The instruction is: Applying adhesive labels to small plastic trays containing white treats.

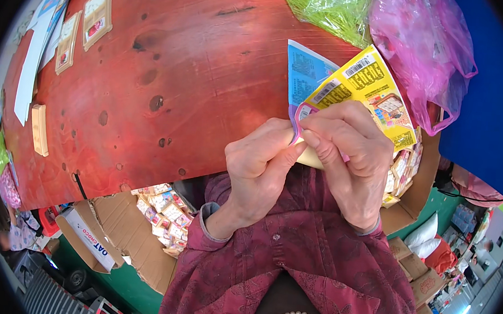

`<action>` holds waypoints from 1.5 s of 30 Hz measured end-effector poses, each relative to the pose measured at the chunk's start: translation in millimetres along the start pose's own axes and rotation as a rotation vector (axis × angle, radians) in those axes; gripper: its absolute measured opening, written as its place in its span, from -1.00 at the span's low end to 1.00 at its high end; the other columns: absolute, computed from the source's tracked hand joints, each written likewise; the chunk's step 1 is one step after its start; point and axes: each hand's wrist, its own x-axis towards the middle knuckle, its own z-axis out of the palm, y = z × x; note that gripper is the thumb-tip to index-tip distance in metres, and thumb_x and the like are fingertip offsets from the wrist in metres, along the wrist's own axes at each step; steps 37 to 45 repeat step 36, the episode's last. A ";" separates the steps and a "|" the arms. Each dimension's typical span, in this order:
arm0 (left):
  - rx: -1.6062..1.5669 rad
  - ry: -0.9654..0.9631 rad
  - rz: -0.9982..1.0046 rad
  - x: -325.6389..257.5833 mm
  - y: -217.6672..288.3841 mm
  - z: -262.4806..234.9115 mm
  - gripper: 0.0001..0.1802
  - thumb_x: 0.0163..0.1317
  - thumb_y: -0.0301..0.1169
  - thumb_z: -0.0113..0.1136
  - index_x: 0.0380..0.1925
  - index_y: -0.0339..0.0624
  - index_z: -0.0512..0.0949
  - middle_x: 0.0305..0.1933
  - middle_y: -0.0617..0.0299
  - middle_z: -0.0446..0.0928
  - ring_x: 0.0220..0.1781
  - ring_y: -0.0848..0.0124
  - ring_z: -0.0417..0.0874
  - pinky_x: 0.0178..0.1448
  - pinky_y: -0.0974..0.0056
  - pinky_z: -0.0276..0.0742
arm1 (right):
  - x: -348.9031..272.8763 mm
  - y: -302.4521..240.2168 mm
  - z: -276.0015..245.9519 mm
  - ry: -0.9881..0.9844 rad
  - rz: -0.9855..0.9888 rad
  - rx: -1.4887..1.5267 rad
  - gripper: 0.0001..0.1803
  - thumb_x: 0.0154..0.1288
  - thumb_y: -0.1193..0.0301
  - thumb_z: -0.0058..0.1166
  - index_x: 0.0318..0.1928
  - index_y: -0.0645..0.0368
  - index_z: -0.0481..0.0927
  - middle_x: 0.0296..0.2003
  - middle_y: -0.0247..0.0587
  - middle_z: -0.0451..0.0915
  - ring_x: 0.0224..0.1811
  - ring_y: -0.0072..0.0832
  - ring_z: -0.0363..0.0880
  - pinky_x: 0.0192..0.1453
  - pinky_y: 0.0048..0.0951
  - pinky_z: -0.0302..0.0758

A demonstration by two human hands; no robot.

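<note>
In front of my chest, both hands meet over printed cards, one yellow [381, 87] and one blue [308, 73], which fan out beyond my fingers. My left hand [265, 170] is closed, thumb and forefinger pinching the cards' curled pink and purple near edge. Right beside it, my right hand [352, 159] pinches the same edge with its fingertips, the knuckles over the yellow card. A cream-coloured piece [311, 159] shows below the fingers; its kind is hard to make out. Where the cards meet inside the pinch is hidden by my fingers.
The red wooden table [169, 79] carries small wooden trays [98, 18] and white sheets [30, 74] at the left. A green plastic bag [328, 6] and a pink bag [422, 46] lie far right. Cardboard boxes [138, 242] of small packs [167, 215] stand below the edge.
</note>
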 end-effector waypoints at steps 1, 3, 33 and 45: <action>0.001 0.001 0.000 0.5 -0.8 0.3 -0.86 0.03 -0.72 0.15 -0.36 -0.42 0.55 -0.43 0.10 0.54 -0.42 0.40 0.56 -0.36 0.40 0.43 | 0.4 -1.2 1.1 0.021 -0.024 -0.032 -0.88 0.05 0.57 0.16 -0.34 0.31 0.60 -0.41 -0.15 0.54 -0.34 -0.33 0.50 -0.25 -0.44 0.40; -0.018 0.016 0.043 1.5 -2.5 2.4 -0.86 0.03 -0.72 0.14 -0.36 -0.42 0.55 -0.44 0.11 0.54 -0.43 0.41 0.55 -0.36 0.40 0.43 | -0.4 -3.9 5.4 0.043 -0.047 -0.064 -0.89 0.05 0.60 0.15 -0.34 0.30 0.60 -0.41 -0.14 0.54 -0.35 -0.31 0.50 -0.25 -0.43 0.41; -0.464 0.014 -0.289 -2.7 3.4 9.6 -0.70 0.16 -0.63 0.11 -0.07 -0.45 0.52 -0.16 0.11 0.59 -0.11 0.50 0.56 0.03 0.45 0.41 | -5.7 28.6 -30.9 0.505 -0.069 -0.641 -0.42 -0.03 0.35 0.28 0.05 0.26 0.44 -0.04 -0.05 0.44 0.03 -0.21 0.36 0.10 -0.27 0.29; -0.497 -0.065 -0.287 -3.8 -0.7 3.2 -0.69 0.17 -0.62 0.09 -0.05 -0.41 0.52 -0.11 0.09 0.58 -0.09 0.46 0.56 0.02 0.43 0.42 | 2.0 40.9 -47.2 0.349 0.033 -0.365 -0.06 -0.13 0.16 0.33 0.29 0.18 0.22 0.23 -0.10 0.24 0.28 -0.10 0.13 0.33 -0.21 0.05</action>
